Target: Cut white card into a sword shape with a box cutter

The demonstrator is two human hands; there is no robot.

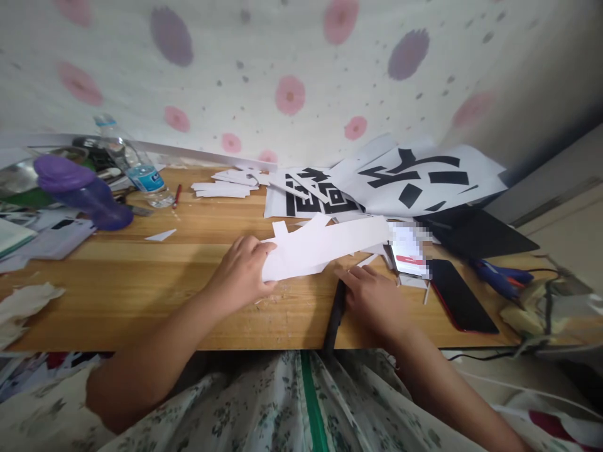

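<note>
One wooden desk [179, 270], flowered backdrop [264, 50], left grip [242, 270] pinching white paper [325, 248], right grip [374, 298] holding black tool [334, 321]

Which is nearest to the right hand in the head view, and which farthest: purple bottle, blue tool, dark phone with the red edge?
Measured from the right hand:
1. Dark phone, just to its right.
2. Blue tool, farther right, beyond the phone.
3. Purple bottle, far over on the left side.
</note>
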